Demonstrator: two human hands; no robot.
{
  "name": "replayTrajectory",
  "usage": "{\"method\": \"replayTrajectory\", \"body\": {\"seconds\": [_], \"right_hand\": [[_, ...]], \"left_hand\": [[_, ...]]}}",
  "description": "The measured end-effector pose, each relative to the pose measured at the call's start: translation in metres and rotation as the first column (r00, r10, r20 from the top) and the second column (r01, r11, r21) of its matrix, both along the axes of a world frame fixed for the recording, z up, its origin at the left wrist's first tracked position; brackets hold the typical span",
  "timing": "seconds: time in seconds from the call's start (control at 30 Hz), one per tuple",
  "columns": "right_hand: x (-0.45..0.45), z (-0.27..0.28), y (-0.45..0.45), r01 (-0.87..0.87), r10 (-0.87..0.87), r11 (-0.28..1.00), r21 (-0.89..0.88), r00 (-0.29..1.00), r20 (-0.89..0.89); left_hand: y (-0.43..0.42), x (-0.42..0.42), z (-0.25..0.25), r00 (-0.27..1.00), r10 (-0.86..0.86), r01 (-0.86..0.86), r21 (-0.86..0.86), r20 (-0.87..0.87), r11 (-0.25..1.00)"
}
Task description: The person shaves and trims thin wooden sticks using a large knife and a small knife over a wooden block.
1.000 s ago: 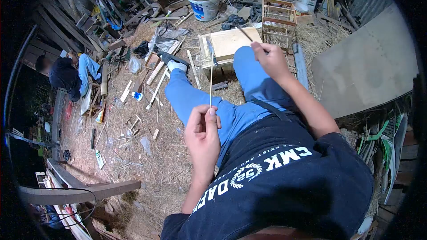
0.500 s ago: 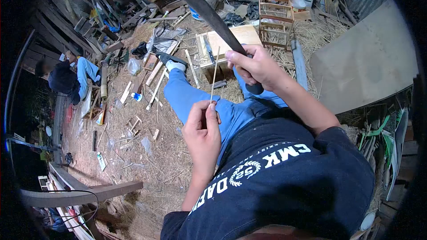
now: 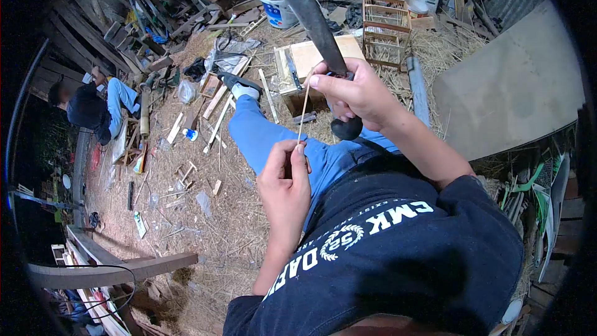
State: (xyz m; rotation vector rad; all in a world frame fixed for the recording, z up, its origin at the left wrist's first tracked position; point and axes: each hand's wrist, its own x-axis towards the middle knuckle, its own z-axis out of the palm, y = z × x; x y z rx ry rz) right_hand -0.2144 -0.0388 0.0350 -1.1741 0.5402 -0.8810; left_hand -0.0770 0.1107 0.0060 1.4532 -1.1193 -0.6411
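My right hand [image 3: 362, 92] grips a machete [image 3: 306, 9] by its dark handle, with the long dark blade rising up and to the left. Between the thumb and fingers of my left hand [image 3: 284, 174] is a thin wooden stick [image 3: 303, 114], standing nearly upright. The stick's upper end reaches my right thumb; whether it touches the thumb or the blade I cannot tell. Just beyond lies a wooden box [image 3: 326, 53] with a knife [image 3: 291, 70] on top, past my outstretched leg [image 3: 261, 124].
A small wooden rack [image 3: 384, 31] and a white-and-blue bucket [image 3: 277, 5] stand behind the box. To the right leans a large grey sheet [image 3: 507, 81]. Wood strips [image 3: 217, 102] litter the straw-covered ground. Another person [image 3: 90, 109] sits at far left.
My right hand has tilted the machete, its blade shifting right and its handle end left. The stick's upper end now meets my right hand. My left hand has barely moved.
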Motion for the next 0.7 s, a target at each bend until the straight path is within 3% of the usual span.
{"method": "replayTrajectory", "body": {"seconds": [0.17,0.23,0.33,0.53,0.6,0.7], "right_hand": [[0.001,0.001,0.0,0.024,-0.024,1.0,-0.014,1.0,-0.018],[0.0,0.001,0.001,0.03,-0.031,0.999,-0.024,0.999,-0.03],[0.001,0.002,0.001,0.03,-0.03,0.999,-0.02,0.999,-0.034],[-0.001,-0.001,0.004,0.015,-0.016,0.999,-0.031,0.999,-0.038],[0.0,-0.004,0.005,0.126,-0.17,0.963,-0.239,0.97,-0.175],[-0.008,-0.025,0.001,0.076,-0.136,0.936,-0.342,0.979,-0.153]], "left_hand": [[-0.002,0.0,-0.001,0.999,-0.031,0.031,0.001,-0.011,1.0],[-0.003,0.0,0.005,0.976,-0.08,0.094,0.059,-0.2,0.994],[-0.005,0.003,0.008,0.925,-0.152,0.2,0.104,-0.349,0.974],[-0.009,0.005,0.008,0.852,-0.205,0.267,0.064,-0.481,0.962],[-0.01,0.007,0.009,0.851,-0.2,0.249,0.037,-0.486,0.968],[-0.011,0.011,0.014,0.893,-0.17,0.205,0.041,-0.417,0.978]]}}
